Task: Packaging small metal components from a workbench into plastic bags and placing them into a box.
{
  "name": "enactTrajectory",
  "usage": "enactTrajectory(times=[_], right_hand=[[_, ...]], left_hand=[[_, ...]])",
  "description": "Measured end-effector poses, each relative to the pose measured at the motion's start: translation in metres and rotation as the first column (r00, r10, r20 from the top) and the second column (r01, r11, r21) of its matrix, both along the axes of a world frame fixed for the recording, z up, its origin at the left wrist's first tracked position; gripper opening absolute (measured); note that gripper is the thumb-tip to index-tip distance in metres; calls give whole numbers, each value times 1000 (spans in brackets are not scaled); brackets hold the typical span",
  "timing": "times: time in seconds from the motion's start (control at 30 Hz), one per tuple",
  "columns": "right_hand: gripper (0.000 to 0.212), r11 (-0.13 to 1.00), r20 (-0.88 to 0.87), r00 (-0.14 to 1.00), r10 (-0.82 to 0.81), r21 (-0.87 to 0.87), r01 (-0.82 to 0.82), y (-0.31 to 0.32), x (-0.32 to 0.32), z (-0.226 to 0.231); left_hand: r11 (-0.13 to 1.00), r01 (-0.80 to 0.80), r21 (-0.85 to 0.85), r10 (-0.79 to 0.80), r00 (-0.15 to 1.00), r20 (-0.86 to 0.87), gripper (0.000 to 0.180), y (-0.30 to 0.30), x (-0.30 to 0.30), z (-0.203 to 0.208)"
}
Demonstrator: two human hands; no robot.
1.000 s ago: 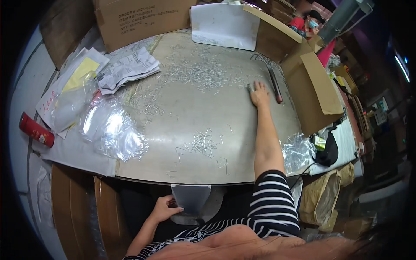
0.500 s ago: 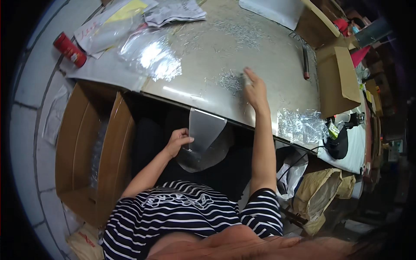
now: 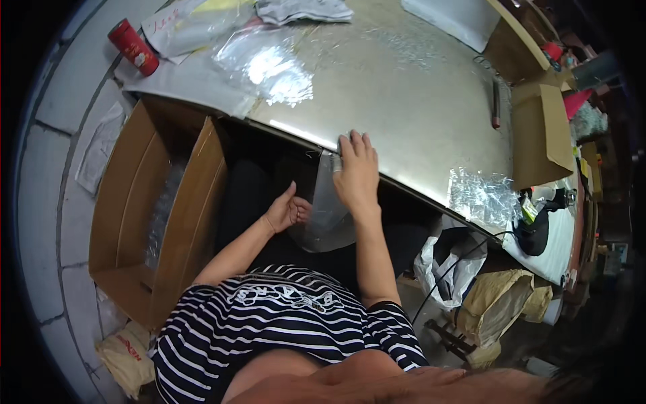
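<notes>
My right hand (image 3: 357, 172) lies at the table's near edge, fingers stretched forward over the metal top. Just below it hangs a translucent plastic bag (image 3: 326, 202), its upper end at the table edge and partly hidden by that hand. Beside the bag's left side is my left hand (image 3: 288, 210), thumb raised and apart from its loosely bent fingers. Their tips are slightly blurred, so whether they touch the bag is unclear. Farther back on the table (image 3: 404, 114) lie thin silvery pieces (image 3: 414, 50), too small to name.
Clear plastic bags (image 3: 276, 71) and a red cylinder (image 3: 133, 47) are at the far left. An open cardboard box (image 3: 195, 195) stands left of my legs. A dark rod (image 3: 496, 104) lies at right, near a cardboard flap (image 3: 538, 128) and clear plastic packets (image 3: 481, 198).
My right hand has come back and left to the table edge above the bag. The near pile of silvery pieces is gone from the tabletop. My left thumb has lifted off the bag's side.
</notes>
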State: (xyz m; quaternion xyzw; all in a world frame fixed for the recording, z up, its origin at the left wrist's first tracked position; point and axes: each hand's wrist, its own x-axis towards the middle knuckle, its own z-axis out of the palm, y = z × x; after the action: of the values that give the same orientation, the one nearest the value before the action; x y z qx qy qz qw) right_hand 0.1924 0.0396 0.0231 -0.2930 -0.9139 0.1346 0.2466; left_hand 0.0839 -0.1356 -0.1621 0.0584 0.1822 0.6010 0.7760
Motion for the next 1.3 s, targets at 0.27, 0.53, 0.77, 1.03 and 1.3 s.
enactTrajectory(times=[0.27,0.53,0.77,1.03,1.3], right_hand=[[45,994,-92,990,111,-3,-111,55,-48,8],[54,995,78,997,21,-96,-13,163,-116,3],[41,948,166,943,288,91,-305,51,-31,11],[50,934,34,948,317,-188,-305,-18,72,44],[46,838,-223,955,194,-469,-279,-50,95,-23]], left_hand=[[1000,-3,2,4,900,-437,38,16,30,58],[985,105,-138,-170,731,-661,40,22,28,52],[985,123,-118,-170,665,-728,33,13,17,43],[987,158,38,-129,908,-398,50,16,19,64],[987,157,-34,-153,851,-503,52,14,30,56]])
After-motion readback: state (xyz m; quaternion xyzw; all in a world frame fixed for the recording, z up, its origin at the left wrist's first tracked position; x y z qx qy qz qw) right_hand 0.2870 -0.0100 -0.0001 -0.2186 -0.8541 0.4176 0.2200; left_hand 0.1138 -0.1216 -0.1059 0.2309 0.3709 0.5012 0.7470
